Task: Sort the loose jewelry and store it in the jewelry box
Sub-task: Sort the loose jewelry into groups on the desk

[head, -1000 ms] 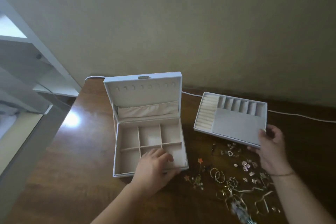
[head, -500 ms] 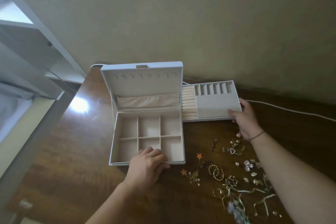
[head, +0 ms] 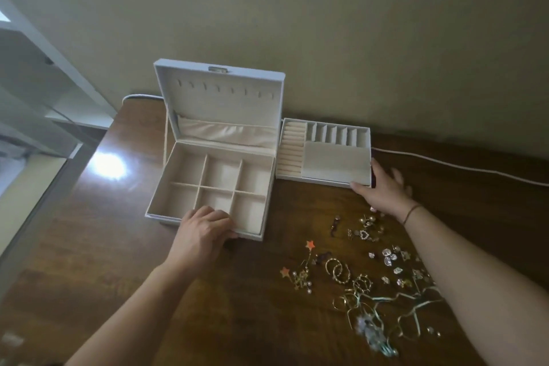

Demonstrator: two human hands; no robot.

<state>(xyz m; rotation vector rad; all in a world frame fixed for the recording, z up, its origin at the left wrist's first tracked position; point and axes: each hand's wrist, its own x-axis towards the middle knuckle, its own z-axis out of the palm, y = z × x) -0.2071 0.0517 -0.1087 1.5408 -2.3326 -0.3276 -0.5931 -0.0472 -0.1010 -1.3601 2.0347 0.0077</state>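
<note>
Below right hand [head: 383,190], jewelry [head: 365,273]: tiny, snaggy, pinch singly. Right fingers spread against tray [head: 335,160]; left hand [head: 205,230] grips box [head: 166,184] front.

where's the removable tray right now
In the head view the tray sits on the wooden table, right of centre, against the right side of the open jewelry box, with the right hand at its near right corner.
</note>
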